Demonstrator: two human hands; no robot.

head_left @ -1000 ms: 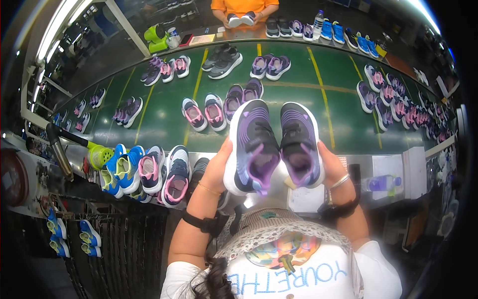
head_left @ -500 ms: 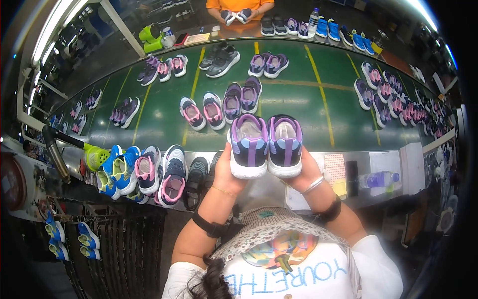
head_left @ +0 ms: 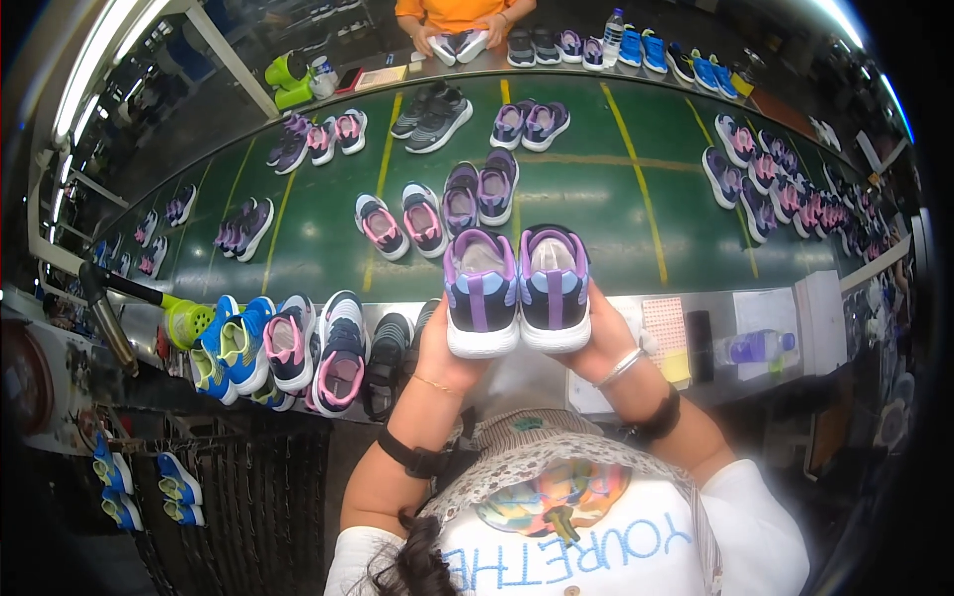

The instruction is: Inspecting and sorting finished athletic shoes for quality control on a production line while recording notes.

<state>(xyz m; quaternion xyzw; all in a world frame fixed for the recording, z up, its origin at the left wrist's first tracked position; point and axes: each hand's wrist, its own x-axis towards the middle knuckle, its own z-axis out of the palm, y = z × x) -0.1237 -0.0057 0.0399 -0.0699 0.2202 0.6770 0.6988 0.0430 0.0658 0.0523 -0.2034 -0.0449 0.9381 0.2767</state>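
My left hand (head_left: 447,350) is closed round the side of a navy-and-purple sneaker (head_left: 480,310) with a white sole. A matching sneaker (head_left: 555,306) is gripped from its right side by my right hand (head_left: 608,340). Both shoes are held side by side, touching, heels toward me, above the near edge of the green conveyor belt (head_left: 586,209). Pale paper shows inside their openings. My fingertips are hidden behind the shoes. Just beyond them on the belt stand a purple pair (head_left: 495,189) and a white-and-pink pair (head_left: 423,221).
Blue sneakers (head_left: 246,343), pink-lined shoes (head_left: 341,363) and dark sandals (head_left: 388,353) line the metal ledge at left. Papers (head_left: 664,328), a dark phone-like slab (head_left: 700,343) and a lying bottle (head_left: 757,347) are at right. Across the belt, an orange-clad person (head_left: 462,12) holds shoes.
The held pair has moved slightly left in the view, and its two sneakers are now closer together. Across the belt, the other person's hands have shifted on their shoes.
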